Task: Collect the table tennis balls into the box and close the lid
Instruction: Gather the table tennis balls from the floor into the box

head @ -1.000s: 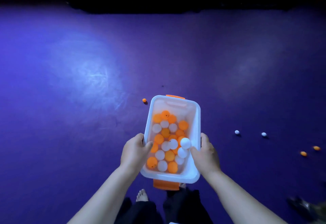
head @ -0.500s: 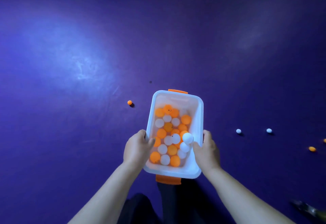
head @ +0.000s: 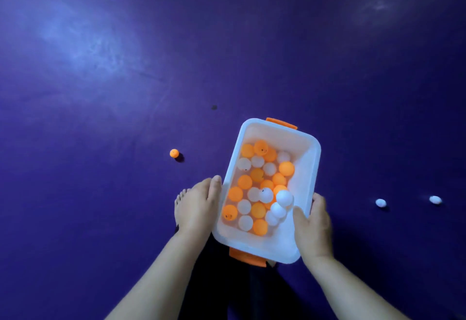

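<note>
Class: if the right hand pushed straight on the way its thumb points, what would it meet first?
Probably the topmost white ball in the box, just ahead of the right hand's thumb; depth is unclear.

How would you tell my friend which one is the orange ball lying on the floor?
Find the white box full of balls, held above the purple floor. Look at the floor just left of it: the orange ball lies there all alone. The two white balls on the floor are on the box's right side.

Bare left forearm and right forearm, black trousers, one bare foot.
</note>
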The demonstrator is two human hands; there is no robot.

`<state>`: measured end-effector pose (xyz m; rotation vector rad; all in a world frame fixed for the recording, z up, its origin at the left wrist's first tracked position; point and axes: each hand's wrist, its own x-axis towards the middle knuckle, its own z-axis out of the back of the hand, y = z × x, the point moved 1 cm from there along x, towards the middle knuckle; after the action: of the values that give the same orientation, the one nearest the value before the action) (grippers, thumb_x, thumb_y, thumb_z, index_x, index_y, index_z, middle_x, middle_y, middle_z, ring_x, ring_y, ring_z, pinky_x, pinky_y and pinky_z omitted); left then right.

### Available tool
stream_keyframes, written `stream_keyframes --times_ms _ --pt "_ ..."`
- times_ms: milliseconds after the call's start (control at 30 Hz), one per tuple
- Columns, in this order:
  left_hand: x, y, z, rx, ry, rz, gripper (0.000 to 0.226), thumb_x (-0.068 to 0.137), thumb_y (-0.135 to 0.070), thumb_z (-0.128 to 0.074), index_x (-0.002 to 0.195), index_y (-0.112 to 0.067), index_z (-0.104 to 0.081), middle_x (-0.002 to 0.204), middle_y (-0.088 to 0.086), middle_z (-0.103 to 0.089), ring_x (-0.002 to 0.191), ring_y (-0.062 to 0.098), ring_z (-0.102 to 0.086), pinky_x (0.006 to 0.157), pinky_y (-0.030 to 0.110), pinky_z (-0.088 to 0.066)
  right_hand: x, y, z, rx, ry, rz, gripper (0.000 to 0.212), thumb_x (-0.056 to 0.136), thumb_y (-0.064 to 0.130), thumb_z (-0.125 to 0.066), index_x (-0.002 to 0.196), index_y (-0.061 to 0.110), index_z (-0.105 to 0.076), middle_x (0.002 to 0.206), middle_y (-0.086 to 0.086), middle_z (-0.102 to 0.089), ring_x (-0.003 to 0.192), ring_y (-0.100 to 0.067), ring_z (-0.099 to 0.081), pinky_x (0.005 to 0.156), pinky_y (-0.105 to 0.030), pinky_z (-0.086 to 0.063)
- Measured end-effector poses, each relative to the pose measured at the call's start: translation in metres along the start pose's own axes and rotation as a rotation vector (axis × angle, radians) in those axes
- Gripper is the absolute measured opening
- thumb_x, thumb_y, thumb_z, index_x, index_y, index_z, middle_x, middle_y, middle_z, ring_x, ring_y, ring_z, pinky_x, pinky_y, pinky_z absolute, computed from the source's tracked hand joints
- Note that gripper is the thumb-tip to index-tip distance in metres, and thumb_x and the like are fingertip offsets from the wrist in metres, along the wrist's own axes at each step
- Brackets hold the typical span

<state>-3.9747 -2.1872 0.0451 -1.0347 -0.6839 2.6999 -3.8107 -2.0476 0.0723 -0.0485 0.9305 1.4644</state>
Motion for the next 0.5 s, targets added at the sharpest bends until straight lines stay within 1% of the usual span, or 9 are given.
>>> stream_keyframes --times_ms 67,100,133,167,233,267,333,400,500 --pt "0.058 0.020 -0.019 -0.006 -0.012 0.017 0.050 0.095 -0.051 -0.025 0.079 -0.016 -0.057 0.078 0.000 -0.063 0.079 0.025 -0.058 0.069 0.042 -0.048 0.036 -0.006 -0.043 0.013 -0.028 -0.053 0.028 0.087 0.008 -0.054 0.115 0.012 -0.050 0.103 -0.007 -0.063 0.093 -0.031 -0.059 0.078 -0.039 -0.049" --pt "0.086 0.030 -0.029 0.015 -0.012 0.019 0.045 0.097 -0.044 -0.028 0.076 -0.013 -0.054 0.073 0.000 -0.058 0.075 0.025 -0.056 0.060 0.038 -0.043 0.053 -0.010 -0.064 0.021 -0.043 -0.073 0.028 0.087 0.007 -0.055 0.114 0.010 -0.051 0.104 -0.009 -0.063 0.094 -0.032 -0.059 0.080 -0.040 -0.049" --pt "0.113 0.042 -0.039 0.054 -0.001 0.025 0.040 0.098 -0.039 -0.031 0.072 -0.014 -0.048 0.070 -0.002 -0.053 0.073 0.024 -0.053 0.054 0.034 -0.036 0.069 -0.014 -0.084 0.030 -0.061 -0.093 0.028 0.087 0.007 -0.055 0.114 0.010 -0.051 0.105 -0.010 -0.064 0.095 -0.032 -0.060 0.082 -0.041 -0.050" --pt "0.140 0.054 -0.051 0.095 0.017 0.037 0.037 0.098 -0.037 -0.033 0.070 -0.016 -0.045 0.071 -0.003 -0.049 0.074 0.024 -0.051 0.053 0.032 -0.032 0.084 -0.018 -0.104 0.039 -0.079 -0.109 0.028 0.086 0.007 -0.055 0.113 0.010 -0.051 0.106 -0.012 -0.065 0.095 -0.033 -0.061 0.083 -0.042 -0.050" --pt "0.190 0.084 -0.076 0.173 0.070 0.066 0.030 0.096 -0.034 -0.037 0.080 -0.014 -0.053 0.083 0.001 -0.052 0.085 0.026 -0.052 0.060 0.032 -0.036 0.112 -0.027 -0.141 0.059 -0.102 -0.127 0.029 0.086 0.006 -0.055 0.115 0.008 -0.051 0.106 -0.012 -0.064 0.092 -0.030 -0.061 0.082 -0.038 -0.049" --pt "0.212 0.098 -0.086 0.214 0.089 0.074 0.029 0.096 -0.032 -0.039 0.089 -0.012 -0.058 0.092 0.005 -0.055 0.092 0.027 -0.052 0.064 0.033 -0.039 0.125 -0.032 -0.157 0.067 -0.111 -0.130 0.030 0.087 0.005 -0.054 0.116 0.006 -0.050 0.106 -0.011 -0.063 0.090 -0.027 -0.059 0.080 -0.035 -0.048" --pt "0.248 0.125 -0.105 0.300 0.101 0.082 0.028 0.095 -0.028 -0.041 0.105 -0.010 -0.060 0.110 0.010 -0.053 0.103 0.030 -0.048 0.069 0.037 -0.043 0.147 -0.041 -0.185 0.068 -0.132 -0.129 0.032 0.088 0.006 -0.053 0.120 0.005 -0.048 0.107 -0.008 -0.060 0.089 -0.023 -0.056 0.079 -0.032 -0.045" --pt "0.275 0.151 -0.120 0.391 0.088 0.084 0.028 0.095 -0.023 -0.043 0.115 -0.009 -0.057 0.127 0.012 -0.046 0.114 0.032 -0.041 0.076 0.041 -0.044 0.165 -0.048 -0.209 0.078 -0.151 -0.112 0.034 0.089 0.007 -0.053 0.122 0.005 -0.047 0.107 -0.006 -0.058 0.090 -0.022 -0.056 0.078 -0.031 -0.045" --pt "0.306 0.185 -0.137 0.502 0.092 0.086 0.034 0.095 -0.020 -0.045 0.128 -0.013 -0.047 0.152 0.012 -0.022 0.136 0.034 -0.021 0.094 0.048 -0.039 0.184 -0.056 -0.239 0.075 -0.168 -0.095 0.035 0.090 0.008 -0.052 0.125 0.005 -0.045 0.106 -0.003 -0.057 0.090 -0.019 -0.056 0.076 -0.027 -0.043"
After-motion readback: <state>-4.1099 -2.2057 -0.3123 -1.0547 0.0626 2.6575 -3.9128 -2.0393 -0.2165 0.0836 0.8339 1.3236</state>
